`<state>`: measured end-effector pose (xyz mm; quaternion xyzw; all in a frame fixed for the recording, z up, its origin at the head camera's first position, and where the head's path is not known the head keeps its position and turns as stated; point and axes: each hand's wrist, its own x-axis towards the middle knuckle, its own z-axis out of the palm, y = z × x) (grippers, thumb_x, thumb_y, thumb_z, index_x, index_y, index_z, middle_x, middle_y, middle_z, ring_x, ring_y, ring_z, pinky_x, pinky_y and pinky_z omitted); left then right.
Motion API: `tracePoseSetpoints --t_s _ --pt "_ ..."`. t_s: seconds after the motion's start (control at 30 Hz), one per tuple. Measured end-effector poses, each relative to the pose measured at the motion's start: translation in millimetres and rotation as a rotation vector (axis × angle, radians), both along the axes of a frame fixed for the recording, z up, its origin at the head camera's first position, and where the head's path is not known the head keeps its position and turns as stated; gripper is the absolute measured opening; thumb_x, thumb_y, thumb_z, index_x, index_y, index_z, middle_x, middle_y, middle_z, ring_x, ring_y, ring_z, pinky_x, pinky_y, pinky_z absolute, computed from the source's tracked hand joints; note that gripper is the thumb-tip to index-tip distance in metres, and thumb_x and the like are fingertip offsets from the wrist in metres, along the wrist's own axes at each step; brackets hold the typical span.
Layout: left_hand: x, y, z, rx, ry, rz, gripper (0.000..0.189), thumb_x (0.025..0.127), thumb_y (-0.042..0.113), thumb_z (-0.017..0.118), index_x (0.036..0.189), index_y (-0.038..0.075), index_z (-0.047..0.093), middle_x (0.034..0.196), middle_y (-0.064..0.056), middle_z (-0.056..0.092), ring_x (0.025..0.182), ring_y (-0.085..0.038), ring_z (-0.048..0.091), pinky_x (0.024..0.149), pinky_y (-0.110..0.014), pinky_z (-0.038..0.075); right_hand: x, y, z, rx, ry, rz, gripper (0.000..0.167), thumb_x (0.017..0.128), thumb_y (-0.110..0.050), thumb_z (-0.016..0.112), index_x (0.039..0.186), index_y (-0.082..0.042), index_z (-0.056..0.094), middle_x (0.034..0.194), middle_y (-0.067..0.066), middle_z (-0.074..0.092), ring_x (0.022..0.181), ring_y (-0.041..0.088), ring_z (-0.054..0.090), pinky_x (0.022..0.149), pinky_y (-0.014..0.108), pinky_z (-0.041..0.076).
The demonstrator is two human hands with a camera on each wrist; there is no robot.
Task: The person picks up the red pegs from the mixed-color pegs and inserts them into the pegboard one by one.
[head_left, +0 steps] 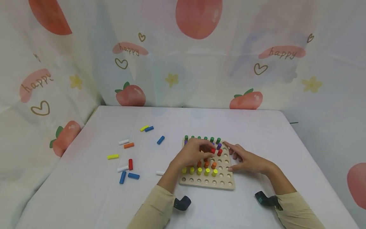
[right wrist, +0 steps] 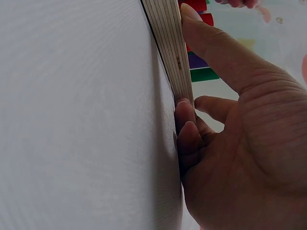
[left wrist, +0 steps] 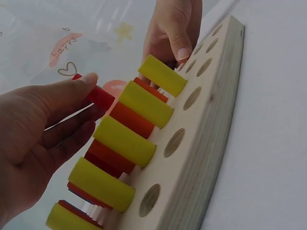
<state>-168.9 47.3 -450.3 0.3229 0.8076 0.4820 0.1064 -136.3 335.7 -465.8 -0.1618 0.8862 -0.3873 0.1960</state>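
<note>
A red peg (left wrist: 102, 98) is pinched between the thumb and fingers of my left hand (head_left: 192, 153), above the wooden pegboard (head_left: 203, 185). Rows of pegs stand in the board: green pegs (head_left: 212, 139) at the back, then purple, red and orange pegs (head_left: 214, 165), and yellow pegs (head_left: 214, 172) towards the front. My left hand hides part of the middle rows. At the board's right side, my right hand (head_left: 248, 161) holds the edge. Its thumb lies on the top rim, and other fingers curl against the side (right wrist: 168, 43) in the right wrist view.
Left of the board lie loose pegs: several blue pegs (head_left: 133, 176), white pegs (head_left: 124, 142), yellow pegs (head_left: 112, 156), an orange peg (head_left: 129, 145) and a red peg (head_left: 130, 164). A white peg (head_left: 160, 173) lies beside my left forearm. Patterned cloth (head_left: 200, 76) hangs behind the table.
</note>
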Motion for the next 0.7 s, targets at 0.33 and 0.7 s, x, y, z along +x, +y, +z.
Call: tracePoseSetpoints --t_s 0.33,0.7 --pt "3.1 6.3 -4.2 -0.027 0.014 -0.028 0.021 0.094 0.015 0.079 0.114 0.012 0.078 0.099 0.013 0.07 0.089 -0.002 0.061 0.082 -0.018 0.052 0.3 0.1 0.2 0.007 0.019 0.014 0.102 0.085 -0.031 0.087 0.165 -0.018 0.025 0.12 0.008 0.042 0.101 0.026 0.043 0.078 0.028 0.042" --pt "9.4 8.3 -1.9 -0.099 -0.05 -0.014 0.022 0.095 0.013 0.077 0.117 0.017 0.079 0.102 0.015 0.069 0.089 -0.004 0.06 0.083 -0.019 0.051 3.0 -0.7 -0.1 0.005 0.028 0.02 0.102 0.086 -0.031 0.087 0.165 -0.018 0.024 0.12 0.008 0.042 0.102 0.025 0.043 0.078 0.029 0.042"
